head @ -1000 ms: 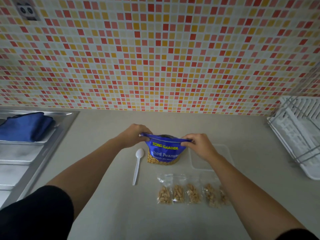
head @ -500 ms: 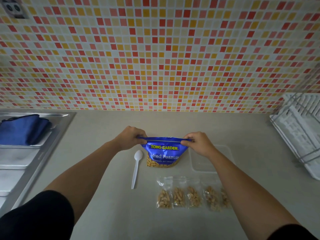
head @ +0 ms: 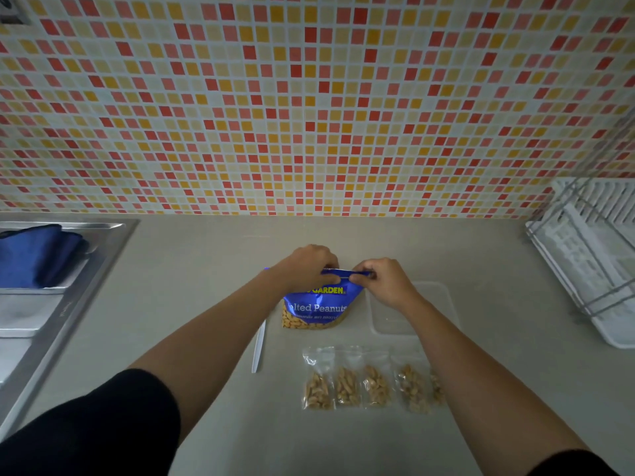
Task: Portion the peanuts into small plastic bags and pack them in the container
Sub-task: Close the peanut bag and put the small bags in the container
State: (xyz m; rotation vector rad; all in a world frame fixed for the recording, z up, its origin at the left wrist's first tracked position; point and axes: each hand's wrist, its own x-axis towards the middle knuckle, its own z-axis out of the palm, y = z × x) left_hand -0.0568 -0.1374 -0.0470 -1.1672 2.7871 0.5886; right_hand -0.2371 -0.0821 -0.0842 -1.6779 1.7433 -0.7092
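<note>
Head view | beige countertop (head: 192,269) | clear rectangular plastic container (head: 436,297) right of pouch, looks empty, packing not begun | blue foil salted-peanut pouch (head: 316,307) upright, left hand (head: 305,266) and right hand (head: 385,283) pinching its top edge | about five small clear peanut bags (head: 347,383) filled, in a row nearer the person | white plastic spoon (head: 259,345) left of pouch

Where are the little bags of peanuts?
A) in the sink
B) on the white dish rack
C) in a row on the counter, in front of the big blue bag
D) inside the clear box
C: the little bags lie side by side on the counter, nearer the person than the blue peanut bag.
</note>
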